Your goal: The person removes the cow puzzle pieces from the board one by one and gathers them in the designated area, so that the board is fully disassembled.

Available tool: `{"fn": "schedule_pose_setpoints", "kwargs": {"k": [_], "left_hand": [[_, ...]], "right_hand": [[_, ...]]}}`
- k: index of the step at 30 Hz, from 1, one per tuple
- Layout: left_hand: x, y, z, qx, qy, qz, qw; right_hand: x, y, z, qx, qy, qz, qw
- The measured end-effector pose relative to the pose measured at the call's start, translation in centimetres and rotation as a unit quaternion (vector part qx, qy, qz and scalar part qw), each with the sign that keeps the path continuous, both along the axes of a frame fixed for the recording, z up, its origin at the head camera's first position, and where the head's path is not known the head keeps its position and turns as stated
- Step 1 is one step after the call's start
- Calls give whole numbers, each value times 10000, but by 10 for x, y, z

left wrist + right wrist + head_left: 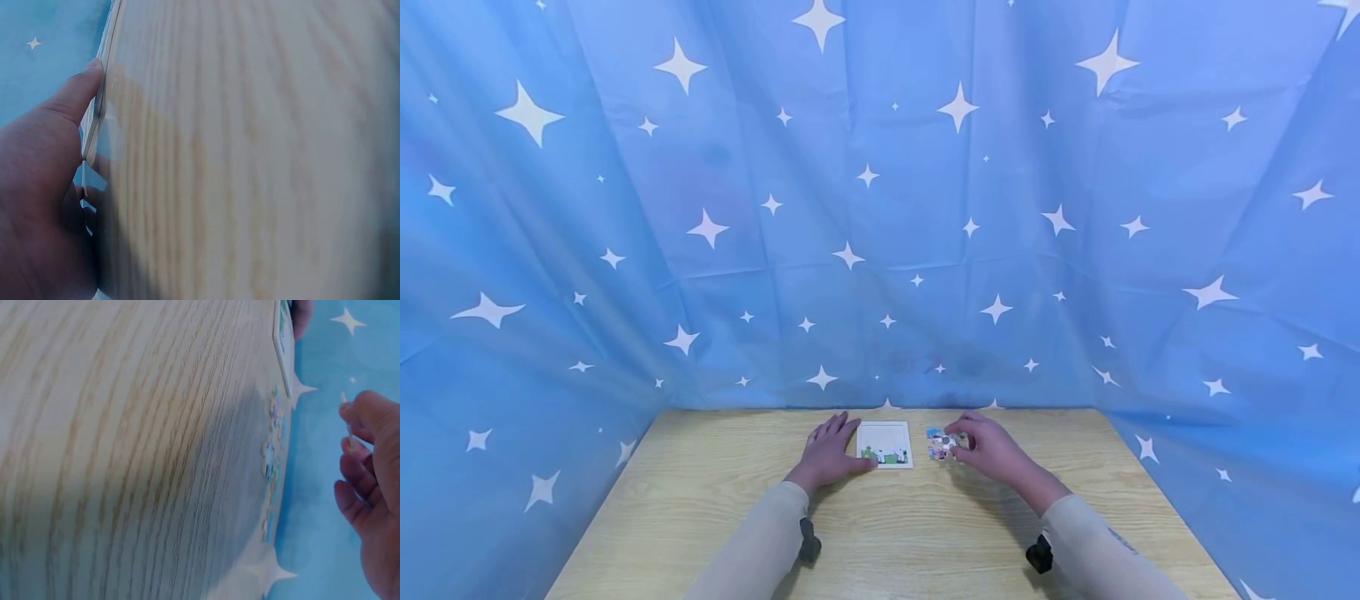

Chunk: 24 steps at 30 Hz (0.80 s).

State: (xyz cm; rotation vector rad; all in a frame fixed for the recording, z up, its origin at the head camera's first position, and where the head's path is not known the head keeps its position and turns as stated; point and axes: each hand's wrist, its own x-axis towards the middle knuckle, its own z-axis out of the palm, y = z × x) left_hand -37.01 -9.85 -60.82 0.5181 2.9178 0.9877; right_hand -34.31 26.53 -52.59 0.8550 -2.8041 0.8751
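Observation:
A square white puzzle board (pixel 883 435), printed with green figures along its near edge, lies flat on the table. My left hand (pixel 831 452) rests at its left side, fingers extended and thumb on its near left corner. To the right of the board lie several colourful jigsaw pieces (pixel 935 452). Over them is my right hand (pixel 992 450). Seen edge-on in the right wrist view, a thin jigsaw piece (pixel 347 422) is pinched between thumb and fingers, raised off the table. Its printed face cannot be made out there.
The wooden table (pixel 895 533) ends at the back against a blue curtain (pixel 917 208) with white stars, which also hangs along both sides. Dark wrist devices (pixel 809 542) sit under both sleeves.

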Motion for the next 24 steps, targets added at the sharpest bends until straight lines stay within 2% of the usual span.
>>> {"fn": "schedule_pose_setpoints", "kwargs": {"k": [11,24], "left_hand": [[-2,1,-2,-121,21,63,9999],[-1,1,-1,-179,24,39,9998]], "right_hand": [[5,11,-1,-80,-190,-192,9996],[6,29,-2,-92,11,-268,9996]]}}
